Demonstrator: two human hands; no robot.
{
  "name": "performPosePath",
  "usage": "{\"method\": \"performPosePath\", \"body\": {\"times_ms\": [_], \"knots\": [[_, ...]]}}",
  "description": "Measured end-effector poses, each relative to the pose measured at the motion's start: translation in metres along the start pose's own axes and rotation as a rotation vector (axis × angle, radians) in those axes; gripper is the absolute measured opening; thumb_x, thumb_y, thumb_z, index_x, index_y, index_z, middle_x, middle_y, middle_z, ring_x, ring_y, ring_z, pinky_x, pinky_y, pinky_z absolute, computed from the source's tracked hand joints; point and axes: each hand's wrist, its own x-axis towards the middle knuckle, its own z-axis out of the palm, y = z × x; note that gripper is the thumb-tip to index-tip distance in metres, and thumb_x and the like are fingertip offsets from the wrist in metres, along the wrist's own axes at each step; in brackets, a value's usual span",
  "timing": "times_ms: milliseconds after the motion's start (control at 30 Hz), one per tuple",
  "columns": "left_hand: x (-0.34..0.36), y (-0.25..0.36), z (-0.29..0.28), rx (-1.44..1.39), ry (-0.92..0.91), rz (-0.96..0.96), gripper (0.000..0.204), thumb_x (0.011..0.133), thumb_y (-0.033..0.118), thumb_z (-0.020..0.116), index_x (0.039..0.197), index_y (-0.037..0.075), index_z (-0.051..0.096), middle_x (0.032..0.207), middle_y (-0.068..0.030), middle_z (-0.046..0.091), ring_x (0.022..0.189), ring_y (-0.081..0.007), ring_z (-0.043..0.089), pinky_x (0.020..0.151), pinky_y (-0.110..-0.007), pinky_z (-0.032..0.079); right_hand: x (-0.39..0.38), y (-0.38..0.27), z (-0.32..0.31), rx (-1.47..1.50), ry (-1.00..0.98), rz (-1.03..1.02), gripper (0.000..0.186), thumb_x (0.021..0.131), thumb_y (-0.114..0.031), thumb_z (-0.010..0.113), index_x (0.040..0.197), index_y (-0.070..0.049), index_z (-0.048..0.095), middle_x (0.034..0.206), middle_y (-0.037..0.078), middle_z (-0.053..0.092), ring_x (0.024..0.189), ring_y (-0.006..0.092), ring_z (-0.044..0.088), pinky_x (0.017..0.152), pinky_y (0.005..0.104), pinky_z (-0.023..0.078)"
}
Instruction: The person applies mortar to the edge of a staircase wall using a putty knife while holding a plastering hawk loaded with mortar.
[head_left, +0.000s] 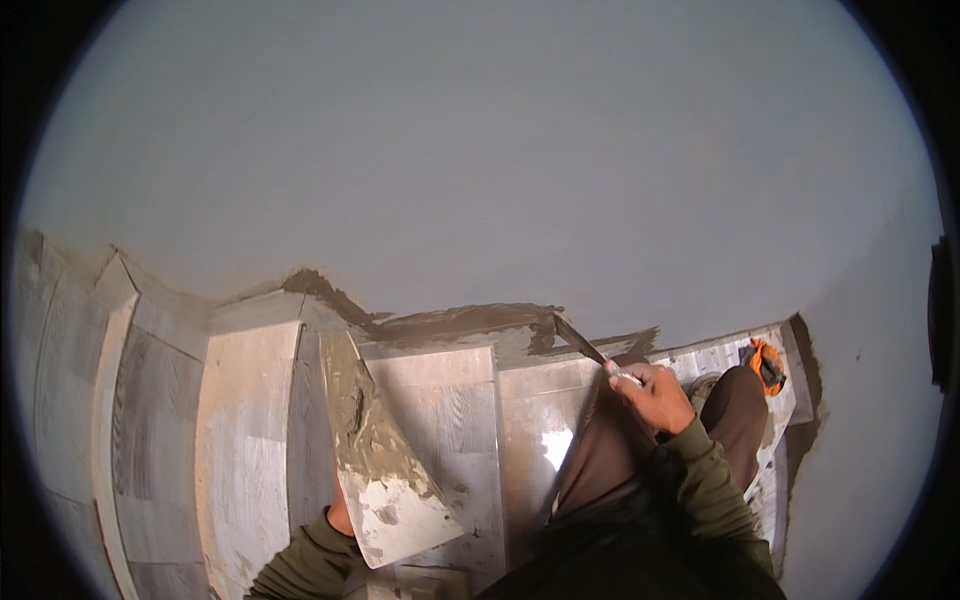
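The putty knife (pixel 580 342) touches the grey mortar band (pixel 470 325) where the tiled skirting meets the wall (pixel 480 150). The right hand (pixel 655 392) is closed around its handle, and the blade points up and to the left. The left hand (pixel 340 512) (mostly hidden) holds one wide board (pixel 385 460) smeared with mortar; how its fingers stand cannot be told. Above the band the wall is bare and wide. One orange tool (pixel 767 362) lies on the floor tiles (pixel 250 420), near the corner at the right.
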Motion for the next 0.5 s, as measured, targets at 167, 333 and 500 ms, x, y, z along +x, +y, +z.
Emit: {"method": "performPosePath", "body": {"times_ms": [167, 333, 500], "knots": [[0.011, -0.001, 0.013, -0.110, -0.055, 0.035, 0.058, 0.093, 0.051, 0.031, 0.124, 0.004, 0.046, 0.115, -0.0114, 0.057, 0.105, -0.0268, 0.056, 0.094, -0.042, 0.043, -0.019, 0.007, -0.002, -0.140, 0.078, -0.109, 0.029, 0.080, -0.026, 0.064, 0.093, 0.000, 0.066, 0.073, 0.017, 0.063, 0.061, 0.0227, 0.060, 0.060, 0.0327, 0.046], [0.013, -0.003, 0.026, -0.029, 0.034, 0.155, 0.050, 0.092, 0.044, 0.035, 0.118, 0.004, 0.050, 0.109, -0.0113, 0.059, 0.098, -0.0258, 0.058, 0.090, -0.039, 0.046, -0.009, 0.000, 0.001, -0.334, 0.043, -0.190, 0.031, 0.080, -0.026, 0.064, 0.099, -0.001, 0.064, 0.084, 0.019, 0.065, 0.075, 0.0325, 0.063, 0.068, 0.0379, 0.048], [0.011, -0.001, 0.036, -0.035, 0.063, 0.127, 0.048, 0.092, 0.042, 0.035, 0.117, 0.004, 0.051, 0.107, -0.0116, 0.059, 0.095, -0.0254, 0.060, 0.087, -0.038, 0.047, 0.004, 0.009, 0.001, -0.425, 0.093, -0.301, 0.029, 0.081, -0.026, 0.063, 0.099, -0.004, 0.064, 0.092, 0.019, 0.064, 0.084, 0.0370, 0.061, 0.073, 0.0406, 0.048]]}}
